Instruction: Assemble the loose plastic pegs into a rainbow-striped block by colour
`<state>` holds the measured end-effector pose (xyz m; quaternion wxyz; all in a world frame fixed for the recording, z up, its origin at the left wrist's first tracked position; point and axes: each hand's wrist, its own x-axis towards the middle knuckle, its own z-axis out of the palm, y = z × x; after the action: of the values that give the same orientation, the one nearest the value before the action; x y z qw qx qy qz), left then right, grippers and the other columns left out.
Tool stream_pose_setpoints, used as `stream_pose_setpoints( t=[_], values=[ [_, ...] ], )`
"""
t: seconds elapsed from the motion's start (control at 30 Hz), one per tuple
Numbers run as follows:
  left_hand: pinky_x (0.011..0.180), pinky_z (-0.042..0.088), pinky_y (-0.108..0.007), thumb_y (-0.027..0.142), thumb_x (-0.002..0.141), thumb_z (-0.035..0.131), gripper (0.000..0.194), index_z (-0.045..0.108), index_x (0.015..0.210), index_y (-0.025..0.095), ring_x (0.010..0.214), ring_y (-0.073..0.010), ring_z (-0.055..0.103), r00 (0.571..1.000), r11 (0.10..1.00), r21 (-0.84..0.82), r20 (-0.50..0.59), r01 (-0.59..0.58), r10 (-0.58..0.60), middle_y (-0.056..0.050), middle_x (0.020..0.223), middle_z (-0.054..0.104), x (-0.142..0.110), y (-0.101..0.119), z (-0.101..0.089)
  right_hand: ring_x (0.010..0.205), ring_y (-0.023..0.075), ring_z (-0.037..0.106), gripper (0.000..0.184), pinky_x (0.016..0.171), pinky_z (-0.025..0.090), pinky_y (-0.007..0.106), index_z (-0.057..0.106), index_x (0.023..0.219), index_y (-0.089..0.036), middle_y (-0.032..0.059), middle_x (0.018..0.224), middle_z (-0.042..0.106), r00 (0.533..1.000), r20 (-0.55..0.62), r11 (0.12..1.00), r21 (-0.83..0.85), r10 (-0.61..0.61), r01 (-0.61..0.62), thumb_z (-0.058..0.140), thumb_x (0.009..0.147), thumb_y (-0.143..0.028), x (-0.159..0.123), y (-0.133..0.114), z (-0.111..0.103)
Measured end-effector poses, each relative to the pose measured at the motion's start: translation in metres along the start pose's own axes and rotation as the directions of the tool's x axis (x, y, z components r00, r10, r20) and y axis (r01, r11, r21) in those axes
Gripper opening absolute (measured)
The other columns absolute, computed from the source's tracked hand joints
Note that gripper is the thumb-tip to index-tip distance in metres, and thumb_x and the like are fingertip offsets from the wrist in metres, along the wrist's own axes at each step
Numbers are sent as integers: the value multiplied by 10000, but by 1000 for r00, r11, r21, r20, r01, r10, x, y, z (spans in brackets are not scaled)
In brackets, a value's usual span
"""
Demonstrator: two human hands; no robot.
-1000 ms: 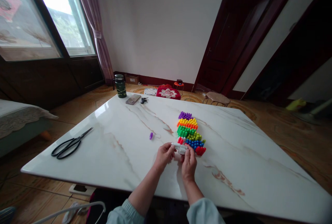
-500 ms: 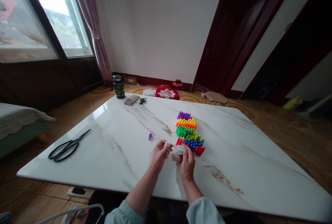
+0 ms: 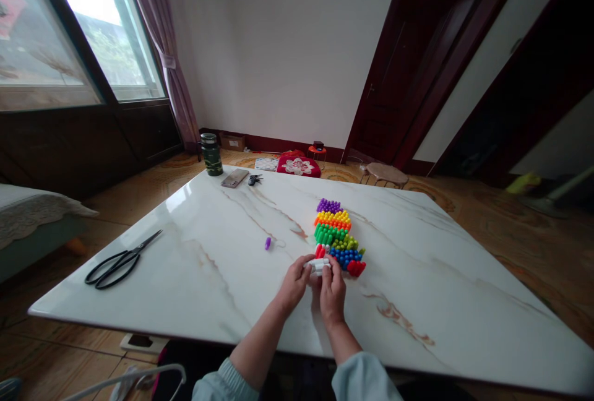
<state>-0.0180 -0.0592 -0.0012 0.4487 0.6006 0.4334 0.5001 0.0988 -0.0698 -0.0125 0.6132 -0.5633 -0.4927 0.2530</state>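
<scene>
Small white plastic capsule-shaped pieces (image 3: pixel 318 265) are held together in front of my body, gripped from both sides. My left hand (image 3: pixel 295 280) has its fingertips closed on their left end. My right hand (image 3: pixel 333 286) is wrapped around their right end, thumb on top. Just beyond my fingers stand rows of like pieces: red ones (image 3: pixel 356 268), blue ones (image 3: pixel 344 257), green ones (image 3: pixel 327 234), yellow ones (image 3: pixel 336 216) and purple ones (image 3: pixel 329 205). A lone purple piece (image 3: pixel 268 243) lies to the left. My fingers partly hide the white pieces.
Black-handled scissors (image 3: pixel 123 260) lie on the left of the marble-patterned table (image 3: pixel 195 302). At its far left corner are a camouflage bottle (image 3: pixel 212 155), a phone (image 3: pixel 235 178) and keys (image 3: pixel 254 180). A round stool (image 3: pixel 385 173) stands beyond the far edge.
My left hand drew away to the left with a white piece, then came back against the white pieces in my right hand. The view shifted slightly.
</scene>
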Motion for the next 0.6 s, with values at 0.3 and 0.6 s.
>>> stream_pose_setpoints(
  t=[0.3, 0.6],
  values=[
    [538, 431, -227, 473, 894, 420, 384, 594, 1075, 182, 543, -129, 527, 941, 987, -100, -303, 123, -148, 15, 646, 576, 7, -19, 2, 624, 178, 609, 483, 605, 516, 316, 648, 1114, -121, 115, 937, 711, 995, 1, 995, 5, 99, -99, 508, 854, -504, -2, 2, 1],
    [642, 437, -269, 266, 773, 511, 211, 677, 665, 192, 654, -178, 585, 973, 940, 287, -192, 184, -131, -25, 649, 634, 72, -5, -22, 886, 224, 663, 319, 792, 527, 334, 706, 1051, -171, 106, 1016, 717, 973, 217, 986, -128, -75, 105, 553, 824, -336, -4, 1, 6]
  ],
)
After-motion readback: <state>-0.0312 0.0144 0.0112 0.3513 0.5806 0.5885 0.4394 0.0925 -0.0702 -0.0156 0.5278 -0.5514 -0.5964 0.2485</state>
